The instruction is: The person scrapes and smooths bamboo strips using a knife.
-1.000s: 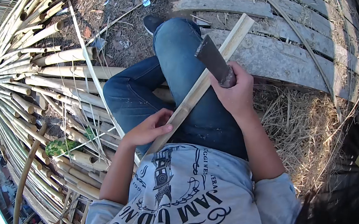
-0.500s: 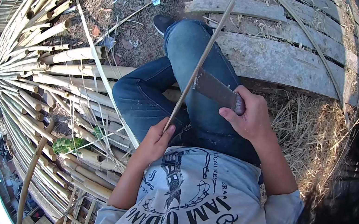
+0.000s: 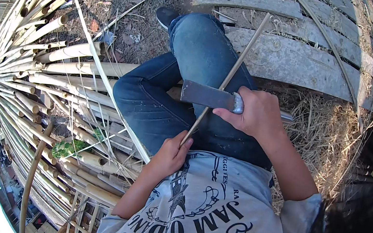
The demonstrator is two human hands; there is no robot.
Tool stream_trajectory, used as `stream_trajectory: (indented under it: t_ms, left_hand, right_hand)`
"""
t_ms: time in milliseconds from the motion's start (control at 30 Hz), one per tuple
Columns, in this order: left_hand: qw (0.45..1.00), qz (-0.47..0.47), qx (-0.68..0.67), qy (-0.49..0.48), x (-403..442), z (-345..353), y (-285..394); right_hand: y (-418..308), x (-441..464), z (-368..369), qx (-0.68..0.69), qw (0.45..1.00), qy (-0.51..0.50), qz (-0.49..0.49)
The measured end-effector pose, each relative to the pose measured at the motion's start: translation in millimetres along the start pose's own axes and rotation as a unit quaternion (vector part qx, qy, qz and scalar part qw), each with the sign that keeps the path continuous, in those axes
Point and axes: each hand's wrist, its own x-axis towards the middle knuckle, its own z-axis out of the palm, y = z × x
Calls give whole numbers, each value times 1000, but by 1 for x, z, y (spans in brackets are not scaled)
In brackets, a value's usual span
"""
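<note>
My left hand (image 3: 171, 155) is closed round the lower end of a thin bamboo strip (image 3: 244, 56), just above my shirt. The strip slants up and right across my bent leg toward the boards. In my right hand (image 3: 258, 112) is the handle of a machete (image 3: 203, 95) with a short, broad, dark blade and a blunt squared end. The blade points left and lies across the strip, covering part of it. Whether its edge bites into the bamboo I cannot tell.
Many cut bamboo poles (image 3: 72, 66) fan out on the left. A long pale strip (image 3: 96, 56) leans beside my knee (image 3: 138, 96). Weathered planks (image 3: 297, 61) lie at the upper right, with dry shavings (image 3: 323, 143) below them. Litter and leaves cover the soil (image 3: 129, 15).
The machete has swung from the strip's right side to lie across it, its tip now left of the strip. The strip tilts further right, and my left hand has shifted slightly right and down.
</note>
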Motion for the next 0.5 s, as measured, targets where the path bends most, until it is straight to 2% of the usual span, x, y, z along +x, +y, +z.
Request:
stream_trajectory:
  t_ms: [200,267,300,333,500]
  left_hand:
    - [1000,4,-22,-2,-20,-2,-22]
    - [1000,-20,-12,-17,-29,-5,-26]
    - [999,-35,5,-32,-34,-9,-30]
    - [999,-39,2,-30,-41,-9,-39]
    - [1000,-19,-5,-22,-72,-8,-87]
  right_hand:
    - [-3,3,6,-18,1000,4,12]
    - [-4,4,8,-33,999,-5,5]
    - [-2,6,8,-15,999,15,32]
    - [-2,7,9,3,998,36,58]
    - [-9,6,11,-27,999,24,41]
